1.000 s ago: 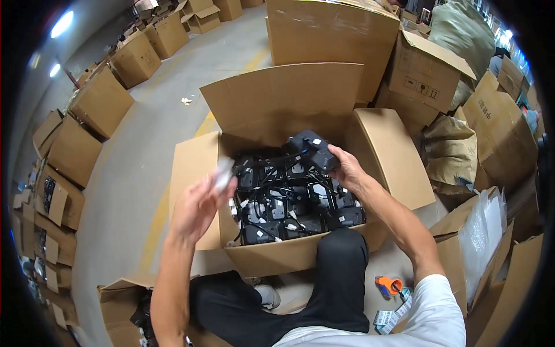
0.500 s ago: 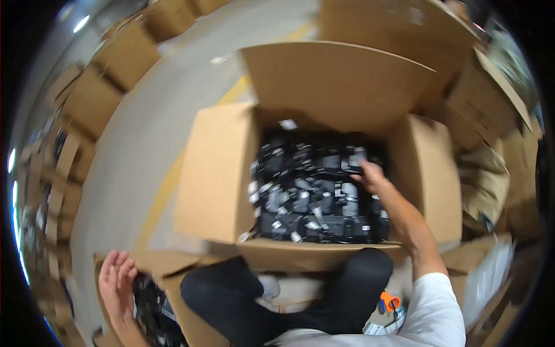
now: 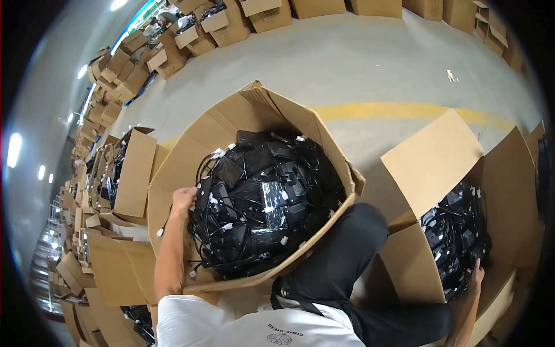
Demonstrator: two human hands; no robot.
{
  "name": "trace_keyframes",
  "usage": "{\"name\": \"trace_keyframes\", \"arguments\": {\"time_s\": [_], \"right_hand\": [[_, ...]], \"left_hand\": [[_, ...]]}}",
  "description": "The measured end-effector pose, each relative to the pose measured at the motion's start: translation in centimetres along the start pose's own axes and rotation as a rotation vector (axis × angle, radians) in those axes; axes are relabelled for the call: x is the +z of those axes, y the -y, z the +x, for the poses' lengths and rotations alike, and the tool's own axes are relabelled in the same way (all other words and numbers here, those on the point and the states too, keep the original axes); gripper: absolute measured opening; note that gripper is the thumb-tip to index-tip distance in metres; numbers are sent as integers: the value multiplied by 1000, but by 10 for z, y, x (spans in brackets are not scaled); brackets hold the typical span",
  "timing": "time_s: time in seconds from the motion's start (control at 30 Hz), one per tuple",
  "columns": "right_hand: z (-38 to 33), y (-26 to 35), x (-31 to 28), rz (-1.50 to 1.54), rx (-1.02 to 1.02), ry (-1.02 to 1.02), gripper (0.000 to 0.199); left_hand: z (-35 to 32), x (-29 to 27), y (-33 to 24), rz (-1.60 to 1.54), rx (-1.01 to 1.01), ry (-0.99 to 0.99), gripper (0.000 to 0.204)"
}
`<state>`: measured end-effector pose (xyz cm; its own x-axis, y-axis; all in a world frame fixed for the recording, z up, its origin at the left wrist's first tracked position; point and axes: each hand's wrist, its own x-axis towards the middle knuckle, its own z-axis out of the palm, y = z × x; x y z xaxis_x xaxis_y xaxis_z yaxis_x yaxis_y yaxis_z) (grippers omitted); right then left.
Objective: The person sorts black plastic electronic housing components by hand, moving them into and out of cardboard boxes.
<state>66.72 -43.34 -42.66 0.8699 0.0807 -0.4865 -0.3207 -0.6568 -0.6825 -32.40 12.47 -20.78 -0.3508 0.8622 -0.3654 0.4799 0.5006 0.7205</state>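
A tall cardboard box (image 3: 196,139) in front of me, left of the middle, holds a pile of black plastic parts (image 3: 231,173) with thin black cables and white connectors, many in clear wrap. Inside its left wall, my left hand (image 3: 185,198) is closed at the edge of the pile. From it a black cable runs down to a white connector (image 3: 160,232). My right hand (image 3: 476,274) reaches into an open box (image 3: 413,257) at the right, against similar black cabled parts (image 3: 454,231). Its fingers are partly hidden, so their grip is unclear.
More open boxes with black parts stand at the left, one box (image 3: 136,173) close beside the tall one. My bent leg (image 3: 329,260) lies between the two boxes I reach into. A yellow line (image 3: 393,111) crosses the grey floor beyond, and cardboard boxes (image 3: 266,14) line the far side.
The view has swung left. My left hand has gone into the tall box, which now fills the middle. The box under my right hand now lies at the right, the hand lower in it.
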Motion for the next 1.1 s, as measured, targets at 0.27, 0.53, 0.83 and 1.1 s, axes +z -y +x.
{"name": "trace_keyframes", "arguments": {"time_s": [0.27,0.53,0.83,1.1], "right_hand": [[-109,80,13,-305,-419,226,30],[-335,242,113,-281,-841,388,22],[-553,330,288,-61,-1331,974,88],[-519,328,307,177,-798,947,43]], "left_hand": [[66,62,47,825,15,-195,63],[-69,30,-76,-107,390,509,33],[-165,106,-166,102,745,833,37],[-150,171,-165,38,1072,361,42]]}}
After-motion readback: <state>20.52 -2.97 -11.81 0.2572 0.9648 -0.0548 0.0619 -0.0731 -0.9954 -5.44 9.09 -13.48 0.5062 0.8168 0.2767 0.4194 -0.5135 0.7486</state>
